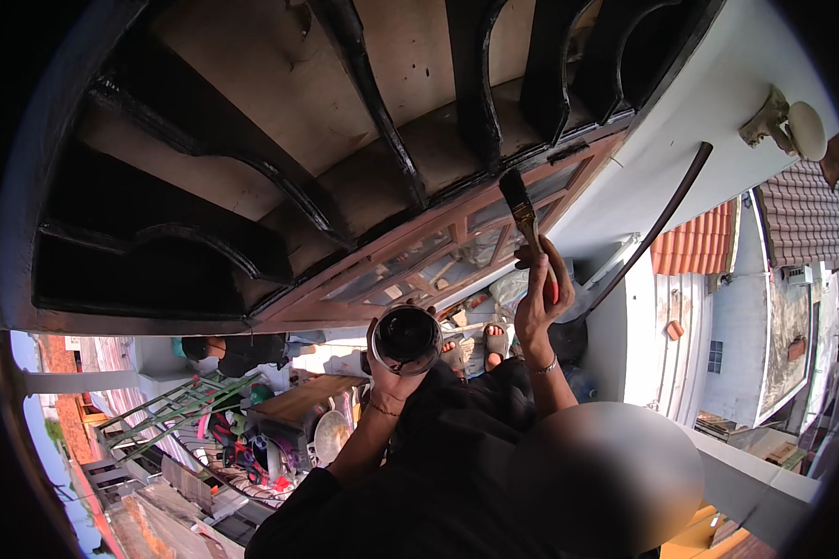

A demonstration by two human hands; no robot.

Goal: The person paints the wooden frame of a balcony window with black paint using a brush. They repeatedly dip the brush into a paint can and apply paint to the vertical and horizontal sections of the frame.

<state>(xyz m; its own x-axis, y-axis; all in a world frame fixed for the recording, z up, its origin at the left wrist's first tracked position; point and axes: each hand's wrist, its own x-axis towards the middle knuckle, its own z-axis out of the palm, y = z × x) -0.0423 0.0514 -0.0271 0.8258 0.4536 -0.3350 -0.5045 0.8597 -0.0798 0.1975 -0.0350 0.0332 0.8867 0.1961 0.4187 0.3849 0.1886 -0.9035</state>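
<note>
My left hand (395, 384) holds a round paint container (407, 340) from below, with dark paint inside and smears along its rim. In my right hand (549, 286) is a paintbrush (528, 216), gripped by its wooden, red-ended handle. Its dark-coated bristles point up, close to the lower edge of a black-painted wooden frame (454, 185). Curved black wooden slats (384, 112) run across that frame, with glossy edges and pale brown panels (398, 42) between them. The brush appears near the frame's edge; whether it touches cannot be told.
Below the frame is a brown wooden window (489, 223) with glass panes. A dark pipe (661, 216) slants by the white wall (671, 140). To the left, another person (245, 355) is near a green metal ladder (175, 409), a wooden board (307, 398) and piled items. A lamp (806, 131) is mounted at right.
</note>
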